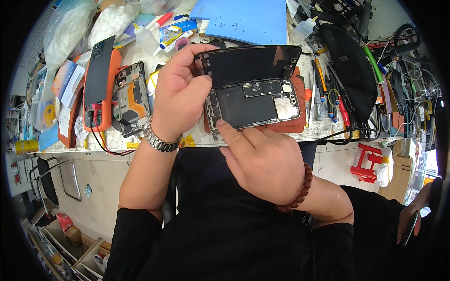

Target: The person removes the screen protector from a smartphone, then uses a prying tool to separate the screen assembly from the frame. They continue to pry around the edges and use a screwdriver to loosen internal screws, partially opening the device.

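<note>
An opened smartphone [248,107] lies at the bench's front, its black battery, circuit board and silver-coloured parts exposed. Its screen panel [243,66] is tilted up along the far side, with the dark inner face towards me. My left hand [180,91], with a metal watch at the wrist, is closed on the panel's left edge, fingers behind and thumb in front. My right hand [269,161], wearing a brown bead bracelet, has its index finger stretched to the phone's near left corner, seemingly touching it. The thumb is apart and the other fingers are loosely bent; nothing shows in this hand.
A reddish-brown mat [286,129] lies under the phone. To the left are a disassembled phone [131,98] and an orange multimeter [107,107] with a dark phone panel leaning on it. Screwdrivers [344,112] and a black pouch [349,70] lie right. Another person's hand [412,213] holds a phone at lower right.
</note>
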Available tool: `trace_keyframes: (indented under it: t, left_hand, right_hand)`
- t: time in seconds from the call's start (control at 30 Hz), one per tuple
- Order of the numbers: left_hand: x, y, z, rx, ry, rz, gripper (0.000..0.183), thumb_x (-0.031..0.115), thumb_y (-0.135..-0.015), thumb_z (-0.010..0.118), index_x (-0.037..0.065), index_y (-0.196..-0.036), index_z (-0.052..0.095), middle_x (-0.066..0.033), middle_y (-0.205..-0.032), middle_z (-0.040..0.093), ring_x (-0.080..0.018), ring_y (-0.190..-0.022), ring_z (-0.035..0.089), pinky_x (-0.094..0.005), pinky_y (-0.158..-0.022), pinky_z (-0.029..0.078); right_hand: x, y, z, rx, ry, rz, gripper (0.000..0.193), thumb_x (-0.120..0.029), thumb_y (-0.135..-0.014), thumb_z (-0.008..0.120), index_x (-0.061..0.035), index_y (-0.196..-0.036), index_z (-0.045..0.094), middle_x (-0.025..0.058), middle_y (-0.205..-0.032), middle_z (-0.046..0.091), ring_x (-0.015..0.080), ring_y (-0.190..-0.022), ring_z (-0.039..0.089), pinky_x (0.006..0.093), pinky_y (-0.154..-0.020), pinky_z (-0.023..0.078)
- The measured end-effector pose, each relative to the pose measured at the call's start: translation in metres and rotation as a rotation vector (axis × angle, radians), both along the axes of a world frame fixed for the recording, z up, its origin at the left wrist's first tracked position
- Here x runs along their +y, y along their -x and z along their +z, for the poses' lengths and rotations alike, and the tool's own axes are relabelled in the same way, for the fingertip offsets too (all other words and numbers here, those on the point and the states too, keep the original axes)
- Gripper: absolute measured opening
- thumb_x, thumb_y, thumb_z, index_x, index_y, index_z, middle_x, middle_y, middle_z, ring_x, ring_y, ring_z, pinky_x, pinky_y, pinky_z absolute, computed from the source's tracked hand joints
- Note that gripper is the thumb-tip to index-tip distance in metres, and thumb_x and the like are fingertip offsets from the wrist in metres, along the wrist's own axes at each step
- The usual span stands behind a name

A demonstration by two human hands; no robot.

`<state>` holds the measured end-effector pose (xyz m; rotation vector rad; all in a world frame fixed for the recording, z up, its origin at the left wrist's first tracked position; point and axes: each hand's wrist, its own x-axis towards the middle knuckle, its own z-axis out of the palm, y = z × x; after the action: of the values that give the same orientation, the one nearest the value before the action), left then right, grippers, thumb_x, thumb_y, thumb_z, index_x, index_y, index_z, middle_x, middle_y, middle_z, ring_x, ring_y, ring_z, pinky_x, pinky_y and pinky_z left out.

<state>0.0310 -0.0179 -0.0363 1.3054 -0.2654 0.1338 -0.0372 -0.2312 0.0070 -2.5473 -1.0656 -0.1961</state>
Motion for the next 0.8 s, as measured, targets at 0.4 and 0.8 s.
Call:
trace_keyframes:
  t: [0.4,0.8]
  left_hand:
    - [0.001,-0.001,-0.001,-0.024,-0.053,0.016,0.044,-0.009,-0.096,0.054,-0.005,-0.140,0.061,-0.0077,-0.119,0.071,-0.0112,-0.106,0.065,-0.0281,-0.093,0.054]
    - [-0.001,0.002,0.000,0.004,-0.019,0.007,0.044,-0.010,-0.097,0.054,-0.005,-0.140,0.060,-0.0076,-0.121,0.071,-0.0115,-0.108,0.064,-0.0287,-0.097,0.053]
  right_hand:
    - [-0.021,0.002,0.003,0.060,-0.019,-0.036,0.051,-0.007,-0.089,0.080,0.0011,-0.139,0.070,0.0088,-0.079,0.069,0.0254,-0.063,0.067,0.0382,-0.057,0.053]
    - [-0.050,-0.007,0.015,0.129,-0.043,-0.102,0.055,-0.001,-0.087,0.072,0.0008,-0.142,0.068,0.0094,-0.080,0.067,0.0286,-0.066,0.067,0.0403,-0.060,0.056]
